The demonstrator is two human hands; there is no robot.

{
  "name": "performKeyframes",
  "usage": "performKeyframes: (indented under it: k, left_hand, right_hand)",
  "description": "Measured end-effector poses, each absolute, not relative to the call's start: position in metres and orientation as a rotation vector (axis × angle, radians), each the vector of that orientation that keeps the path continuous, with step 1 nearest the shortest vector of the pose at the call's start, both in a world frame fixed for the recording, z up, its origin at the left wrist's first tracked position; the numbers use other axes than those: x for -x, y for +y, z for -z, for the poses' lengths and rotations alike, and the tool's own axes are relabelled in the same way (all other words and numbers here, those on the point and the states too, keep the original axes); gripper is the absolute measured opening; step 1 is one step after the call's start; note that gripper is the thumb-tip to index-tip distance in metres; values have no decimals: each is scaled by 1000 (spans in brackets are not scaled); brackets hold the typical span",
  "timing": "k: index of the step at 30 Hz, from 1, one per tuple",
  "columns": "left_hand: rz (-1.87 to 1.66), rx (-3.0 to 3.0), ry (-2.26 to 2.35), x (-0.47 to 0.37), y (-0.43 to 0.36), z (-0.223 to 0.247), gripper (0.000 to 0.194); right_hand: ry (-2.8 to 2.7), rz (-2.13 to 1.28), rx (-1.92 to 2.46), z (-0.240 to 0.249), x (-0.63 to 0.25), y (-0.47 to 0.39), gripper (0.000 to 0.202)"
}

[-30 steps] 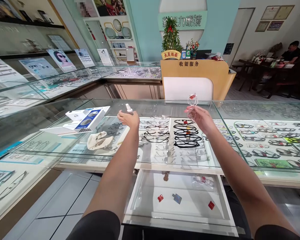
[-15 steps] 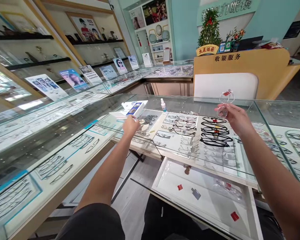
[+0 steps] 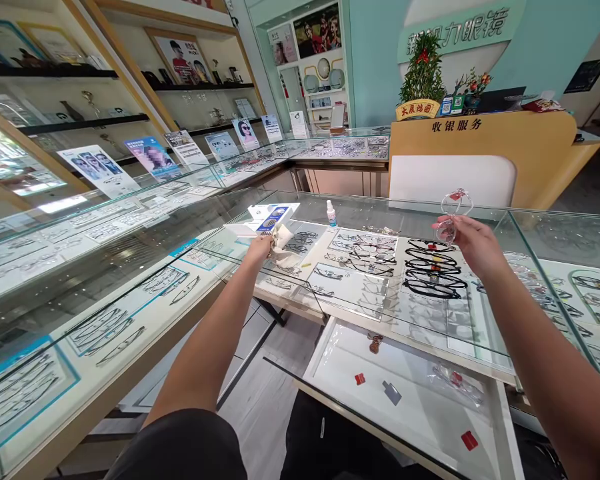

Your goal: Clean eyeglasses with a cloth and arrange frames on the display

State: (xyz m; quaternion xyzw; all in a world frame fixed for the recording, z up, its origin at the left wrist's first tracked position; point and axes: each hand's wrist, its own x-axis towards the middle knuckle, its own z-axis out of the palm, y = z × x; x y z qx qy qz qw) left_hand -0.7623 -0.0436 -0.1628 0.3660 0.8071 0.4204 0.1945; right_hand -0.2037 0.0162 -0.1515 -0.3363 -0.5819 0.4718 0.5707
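My left hand (image 3: 260, 248) is closed on a beige cloth (image 3: 283, 248), which hangs beside a white and blue box (image 3: 274, 217) on the glass counter. At the right, my right hand (image 3: 473, 241) pinches clear-framed glasses (image 3: 447, 230) with a red tag on them, raised above the counter. Several black-framed glasses (image 3: 433, 269) lie stacked in a column left of and below that hand. A small white spray bottle (image 3: 331, 215) stands on the glass between my hands.
An open white drawer (image 3: 340, 360) juts out below the counter, with red tags, a grey tag and a plastic bag inside. Glass display cases (image 3: 130, 267) run along the left. A cashier desk (image 3: 540, 153) stands behind at the right.
The beige cloth has been lifted from the counter in my left hand, which has moved slightly left. My right hand with the glasses sits slightly lower in view.
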Motion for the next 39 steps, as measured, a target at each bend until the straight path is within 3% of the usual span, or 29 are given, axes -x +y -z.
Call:
performKeyframes:
  k: [9, 12, 18, 23, 29, 39]
  left_hand:
    - [-1380, -944, 1670, 711, -50, 116, 26]
    - [-1441, -1020, 1530, 676, -52, 95, 30]
    - [-1377, -1468, 1207, 582, -50, 47, 39]
    - [-1280, -1811, 1139, 516, -24, 22, 34]
    - [-1408, -1590, 1013, 459, 33, 35, 30]
    - [-1440, -1233, 1001, 421, 51, 90, 46]
  right_hand:
    - [-1365, -1126, 809, 147, 205, 12, 38]
    - [-1351, -1148, 786, 149, 205, 13, 38]
    - [-1349, -1173, 750, 150, 205, 14, 35]
    - [-1337, -1192, 743, 151, 203, 18, 39]
    - [-1299, -1163, 733, 146, 199, 22, 41]
    - [-1269, -1212, 685, 133, 203, 13, 41]
